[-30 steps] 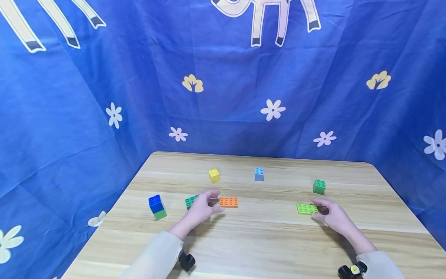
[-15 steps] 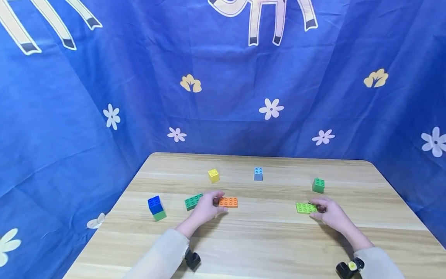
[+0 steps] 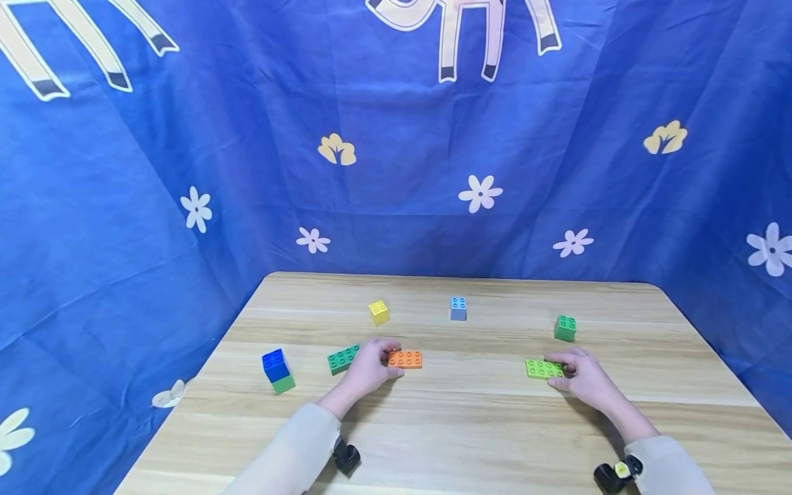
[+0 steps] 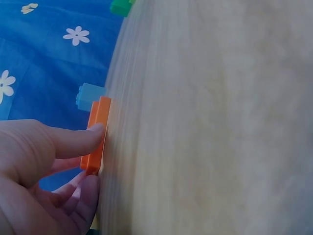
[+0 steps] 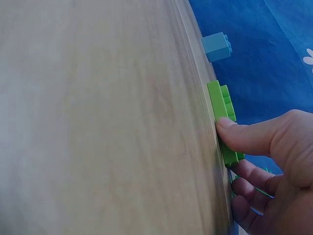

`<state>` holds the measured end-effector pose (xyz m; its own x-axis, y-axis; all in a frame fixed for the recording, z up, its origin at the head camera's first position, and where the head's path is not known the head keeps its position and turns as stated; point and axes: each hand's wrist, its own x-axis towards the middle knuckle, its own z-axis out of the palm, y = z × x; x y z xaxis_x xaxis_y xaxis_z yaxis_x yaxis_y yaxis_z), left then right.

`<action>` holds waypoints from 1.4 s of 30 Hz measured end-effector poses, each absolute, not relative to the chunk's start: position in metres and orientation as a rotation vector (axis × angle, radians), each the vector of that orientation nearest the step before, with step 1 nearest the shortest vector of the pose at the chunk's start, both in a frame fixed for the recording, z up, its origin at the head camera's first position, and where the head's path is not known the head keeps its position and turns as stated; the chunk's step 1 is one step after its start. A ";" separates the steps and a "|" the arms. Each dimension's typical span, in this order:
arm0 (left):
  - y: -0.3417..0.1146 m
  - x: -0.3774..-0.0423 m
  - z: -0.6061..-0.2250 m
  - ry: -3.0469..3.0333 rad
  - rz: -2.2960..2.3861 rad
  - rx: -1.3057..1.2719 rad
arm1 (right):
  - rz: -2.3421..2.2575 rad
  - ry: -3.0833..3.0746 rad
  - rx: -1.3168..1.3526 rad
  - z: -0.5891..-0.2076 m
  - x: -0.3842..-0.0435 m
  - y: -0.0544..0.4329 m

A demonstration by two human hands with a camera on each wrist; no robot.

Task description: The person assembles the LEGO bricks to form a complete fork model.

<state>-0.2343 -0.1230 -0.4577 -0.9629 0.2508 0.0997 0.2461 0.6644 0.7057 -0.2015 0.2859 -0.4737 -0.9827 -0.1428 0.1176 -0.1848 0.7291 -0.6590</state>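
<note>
My left hand (image 3: 370,370) pinches the left end of an orange toy brick (image 3: 405,359) lying on the table. In the left wrist view the thumb presses its near side, and the fingers behind it are partly hidden. On the right, a lime green toy brick (image 3: 542,369) lies flat, its right end between the thumb and fingers of my right hand (image 3: 584,377). The right wrist view shows that thumb against the lime brick's side (image 5: 215,100). Just left of my left hand lies a dark green brick (image 3: 343,359).
A blue brick (image 3: 273,364) sits on a green brick (image 3: 283,383) at the left. Farther back stand a yellow brick (image 3: 379,313), a light blue brick (image 3: 458,309) and a green brick (image 3: 565,328). Blue cloth (image 3: 396,206) hangs behind the wooden table (image 3: 470,440).
My left hand has moved right and its fingers have come round the orange brick's end. My right hand has closed in on the lime brick. The bricks have stayed in place.
</note>
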 end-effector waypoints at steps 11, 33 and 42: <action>-0.120 -0.240 -0.461 2.862 1.182 0.355 | 1.072 -2.886 0.284 -0.473 -0.201 0.285; -0.121 -0.234 -0.455 2.834 1.202 0.450 | 1.142 -2.840 0.290 -0.466 -0.197 0.267; -0.117 -0.229 -0.451 2.812 1.206 0.469 | 1.185 -2.843 0.273 -0.459 -0.194 0.255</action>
<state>-0.2294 -0.1171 -0.4506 -0.9530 0.2931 0.0765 0.2575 0.6506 0.7144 -0.1942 0.2549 -0.4587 -0.9832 -0.1435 0.1129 -0.1812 0.6911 -0.6997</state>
